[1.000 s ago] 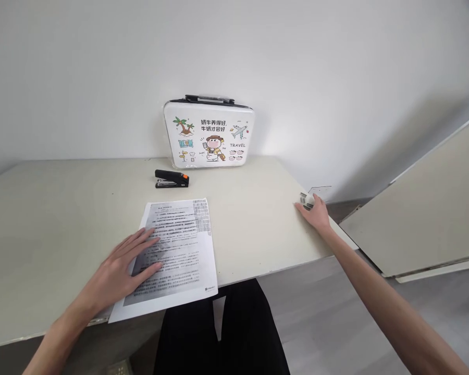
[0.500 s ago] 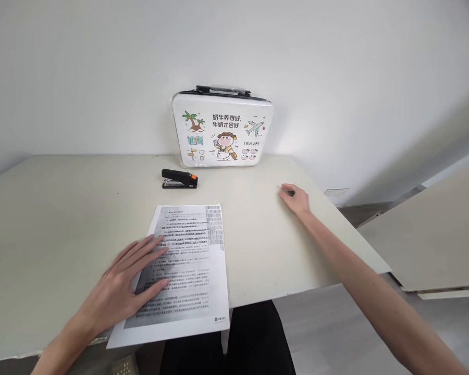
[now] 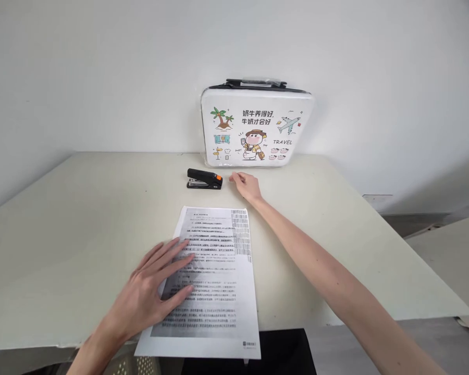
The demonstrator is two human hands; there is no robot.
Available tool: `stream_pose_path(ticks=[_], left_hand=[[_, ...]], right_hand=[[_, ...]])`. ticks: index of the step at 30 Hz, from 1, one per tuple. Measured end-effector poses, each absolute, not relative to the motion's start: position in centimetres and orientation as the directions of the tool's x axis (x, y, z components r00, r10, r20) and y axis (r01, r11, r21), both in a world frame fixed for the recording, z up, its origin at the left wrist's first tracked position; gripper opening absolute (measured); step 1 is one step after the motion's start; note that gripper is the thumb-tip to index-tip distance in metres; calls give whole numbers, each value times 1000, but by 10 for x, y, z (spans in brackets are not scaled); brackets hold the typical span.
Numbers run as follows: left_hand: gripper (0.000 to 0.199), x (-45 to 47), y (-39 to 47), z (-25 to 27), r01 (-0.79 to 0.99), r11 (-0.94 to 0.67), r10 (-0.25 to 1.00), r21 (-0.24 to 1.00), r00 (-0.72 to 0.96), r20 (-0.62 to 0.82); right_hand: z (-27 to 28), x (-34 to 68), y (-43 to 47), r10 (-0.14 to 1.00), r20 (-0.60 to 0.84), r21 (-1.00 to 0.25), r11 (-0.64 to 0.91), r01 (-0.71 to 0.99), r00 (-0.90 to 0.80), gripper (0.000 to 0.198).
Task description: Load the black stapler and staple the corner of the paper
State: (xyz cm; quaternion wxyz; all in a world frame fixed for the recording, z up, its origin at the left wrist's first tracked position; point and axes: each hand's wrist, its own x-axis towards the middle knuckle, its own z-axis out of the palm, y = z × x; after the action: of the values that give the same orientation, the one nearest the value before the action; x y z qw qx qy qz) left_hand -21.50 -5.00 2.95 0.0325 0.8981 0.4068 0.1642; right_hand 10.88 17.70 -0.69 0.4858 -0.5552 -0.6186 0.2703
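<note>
My left hand point(image 3: 148, 286) lies flat with fingers spread on the left side of a printed paper sheet point(image 3: 214, 271), whose lower end reaches past the table's front edge. Beyond the sheet rests a black stapler point(image 3: 204, 179) with an orange patch on its right end. Just right of that stapler is my right hand point(image 3: 247, 186), its fingers curled in and a small gap left between them and the stapler. What those fingers hold, if anything, is hidden.
A white case point(image 3: 258, 125) with cartoon prints and a black handle stands against the wall behind the stapler. The pale table point(image 3: 82, 234) ends at the front near my legs. A perforated item point(image 3: 128, 364) shows below the front edge.
My right hand has moved left across the table, from its right side to beside the stapler. My left hand stays on the paper. Everything sits farther right in the view.
</note>
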Motion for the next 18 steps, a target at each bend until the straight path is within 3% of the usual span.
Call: stream_pose_path(ticks=[4,10,18], left_hand=[[53,-215,-49,29,745,-630,774,221,576,263],[50,-214,-49,28,752,-617,783,232,559,273],[49,-214,-51,32,769,-601,796,219,548,259]], right_hand=[[-8,92,175,965,247,-944,220,248,86,58],[-12,89,176,989,137,-975,145,-169,56,62],[-5,88,179,997,18,-954,38,-299,69,63]])
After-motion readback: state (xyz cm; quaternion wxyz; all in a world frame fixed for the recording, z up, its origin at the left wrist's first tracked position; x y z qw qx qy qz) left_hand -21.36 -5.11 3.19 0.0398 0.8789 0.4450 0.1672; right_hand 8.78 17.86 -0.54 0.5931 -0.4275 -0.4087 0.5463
